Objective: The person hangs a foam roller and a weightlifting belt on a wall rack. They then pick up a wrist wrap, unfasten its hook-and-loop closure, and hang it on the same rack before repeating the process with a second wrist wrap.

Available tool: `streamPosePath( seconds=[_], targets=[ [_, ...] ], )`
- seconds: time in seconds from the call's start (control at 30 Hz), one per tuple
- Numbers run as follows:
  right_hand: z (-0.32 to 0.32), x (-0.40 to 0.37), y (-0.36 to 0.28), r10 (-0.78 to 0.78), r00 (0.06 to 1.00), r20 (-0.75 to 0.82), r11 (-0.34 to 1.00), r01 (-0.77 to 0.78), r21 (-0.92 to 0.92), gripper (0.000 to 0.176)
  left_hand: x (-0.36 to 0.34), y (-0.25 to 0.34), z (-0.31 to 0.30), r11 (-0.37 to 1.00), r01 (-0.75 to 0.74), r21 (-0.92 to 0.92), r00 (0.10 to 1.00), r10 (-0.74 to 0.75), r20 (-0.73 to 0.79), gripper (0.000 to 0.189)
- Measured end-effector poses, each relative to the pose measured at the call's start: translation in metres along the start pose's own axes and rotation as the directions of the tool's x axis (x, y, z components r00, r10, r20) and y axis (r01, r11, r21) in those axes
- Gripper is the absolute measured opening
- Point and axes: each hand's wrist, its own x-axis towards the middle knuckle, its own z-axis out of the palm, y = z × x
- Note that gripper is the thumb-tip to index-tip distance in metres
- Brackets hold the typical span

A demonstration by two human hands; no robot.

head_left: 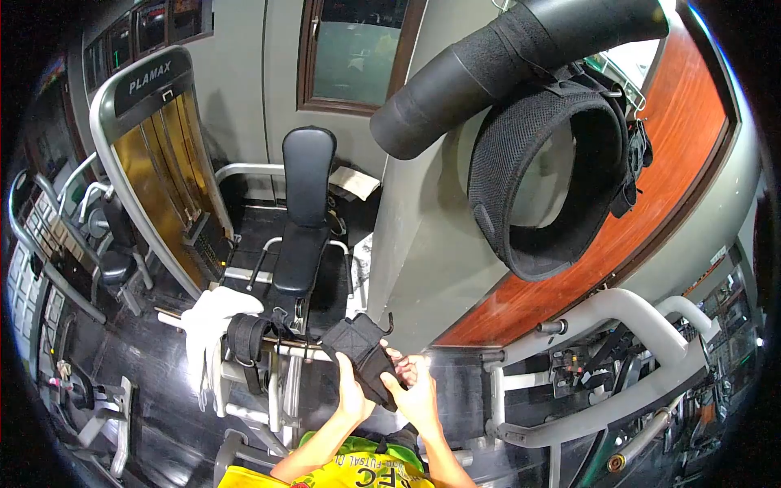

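Observation:
My left hand is closed on the left edge of a black padded fabric strap, its thumb lying along the near face. On the other side my right hand grips the strap's lower right part, thumb on top and fingers bent. The strap is held up in front of my yellow shirt, and a dark hook-shaped end shows just beyond it. To the left, a similar black cuff hangs over a bar beside a white towel.
A wide black belt and a black padded roll hang at upper right by the pillar. Ahead stand a black machine seat and a weight-stack machine. A pale machine frame curves along the right.

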Motion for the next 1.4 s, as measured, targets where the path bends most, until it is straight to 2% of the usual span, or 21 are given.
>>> streamPosePath(
  seconds=[0.07, 0.1, 0.17, 0.2, 0.27, 0.33, 0.47, 0.57, 0.63, 0.67, 0.73, 0.8, 0.87, 0.9, 0.97, 1.0, 1.07, 1.13, 1.2, 1.33, 1.4],
  targets=[
    [-0.001, -0.002, -0.002, 0.062, 0.997, 0.046, 0.998, -0.061, -0.016, 0.036, 0.000, -0.002, -0.003, 0.998, -0.005, -0.055, 1.000, 0.005, 0.010, 0.064],
    [-0.002, -0.002, -0.008, 0.072, 0.996, 0.050, 0.991, -0.065, -0.120, 0.035, -0.002, 0.000, 0.001, 0.998, -0.006, -0.057, 1.000, 0.006, 0.009, 0.064],
    [-0.002, -0.010, -0.008, 0.093, 0.994, 0.056, 0.971, -0.078, -0.225, 0.035, -0.011, 0.007, 0.012, 0.919, -0.146, 0.366, 0.987, 0.161, -0.008, 0.045],
    [-0.002, -0.011, -0.005, 0.052, 0.995, 0.089, 0.971, -0.029, -0.238, 0.037, -0.010, 0.008, 0.011, 0.919, -0.148, 0.366, 0.987, 0.161, -0.007, 0.045],
    [-0.001, -0.014, -0.001, 0.013, 0.992, 0.124, 0.968, 0.019, -0.250, 0.039, -0.010, 0.013, 0.011, 0.972, -0.106, 0.211, 0.989, 0.125, -0.078, 0.035],
    [0.003, -0.019, 0.001, -0.186, 0.982, 0.014, 0.955, 0.184, -0.234, 0.043, -0.011, 0.015, 0.012, 0.959, -0.130, 0.254, 0.988, 0.147, -0.049, 0.033],
    [0.007, -0.016, 0.009, -0.268, 0.962, -0.048, 0.942, 0.251, -0.225, 0.046, -0.006, 0.018, 0.007, 0.909, -0.134, 0.396, 0.989, 0.146, -0.002, 0.030],
    [0.007, -0.018, 0.025, -0.201, 0.974, -0.101, 0.978, 0.192, -0.086, 0.045, -0.009, 0.023, 0.008, 0.845, -0.159, 0.510, 0.986, 0.158, 0.045, 0.028],
    [0.004, -0.016, 0.023, -0.093, 0.982, -0.162, 0.974, 0.124, 0.192, 0.038, -0.009, 0.027, 0.008, 0.806, -0.175, 0.565, 0.983, 0.173, 0.057, 0.027],
    [-0.002, -0.013, 0.019, -0.130, 0.976, -0.173, 0.977, 0.155, 0.143, 0.028, -0.009, 0.028, 0.006, 0.829, -0.149, 0.540, 0.989, 0.116, 0.096, 0.024],
    [-0.011, -0.006, 0.006, -0.120, 0.973, -0.198, 0.973, 0.155, 0.172, 0.023, -0.011, 0.031, 0.003, 0.847, -0.118, 0.518, 0.989, 0.055, 0.134, 0.022],
    [-0.021, 0.003, -0.001, -0.127, 0.975, -0.184, 0.974, 0.158, 0.165, 0.029, -0.013, 0.034, 0.002, 0.826, -0.084, 0.557, 0.976, -0.045, 0.214, 0.019],
    [-0.032, 0.014, -0.018, -0.181, 0.978, -0.107, 0.975, 0.193, 0.107, 0.031, -0.015, 0.038, -0.002, 0.792, -0.037, 0.610, 0.979, -0.093, 0.180, 0.015],
    [-0.038, 0.019, -0.022, -0.181, 0.977, -0.110, 0.975, 0.193, 0.108, 0.031, -0.017, 0.043, 0.000, 0.761, 0.006, 0.648, 0.958, -0.189, 0.213, 0.014],
    [-0.049, 0.028, -0.028, -0.244, 0.962, 0.120, 0.960, 0.223, 0.167, 0.029, -0.021, 0.053, 0.013, 0.696, 0.075, 0.714, 0.927, -0.314, 0.208, 0.013],
    [-0.053, 0.030, -0.033, -0.244, 0.963, 0.117, 0.960, 0.223, 0.167, 0.029, -0.021, 0.054, 0.012, 0.695, 0.076, 0.715, 0.926, -0.315, 0.208, 0.013],
    [-0.059, 0.032, -0.041, -0.152, 0.921, 0.359, 0.972, 0.074, 0.223, 0.024, -0.022, 0.059, 0.008, 0.520, 0.077, 0.851, 0.873, -0.447, 0.194, 0.015],
    [-0.060, 0.032, -0.049, -0.108, 0.923, 0.371, 0.984, 0.047, 0.171, 0.022, -0.025, 0.064, 0.021, 0.502, 0.038, 0.864, 0.892, -0.407, 0.198, 0.018],
    [-0.061, 0.033, -0.060, 0.015, 0.898, 0.440, 0.993, -0.065, 0.100, 0.022, -0.024, 0.072, 0.030, 0.371, 0.037, 0.928, 0.842, -0.512, 0.172, 0.018],
    [-0.059, 0.032, -0.045, -0.094, 0.915, 0.393, 0.949, -0.036, 0.312, 0.015, -0.021, 0.072, 0.026, 0.375, 0.000, 0.927, 0.820, -0.530, 0.214, 0.019],
    [-0.061, 0.032, -0.050, -0.132, 0.925, 0.355, 0.952, 0.019, 0.305, 0.013, -0.020, 0.069, 0.024, 0.406, -0.050, 0.912, 0.824, -0.500, 0.267, 0.020]
  ],
)
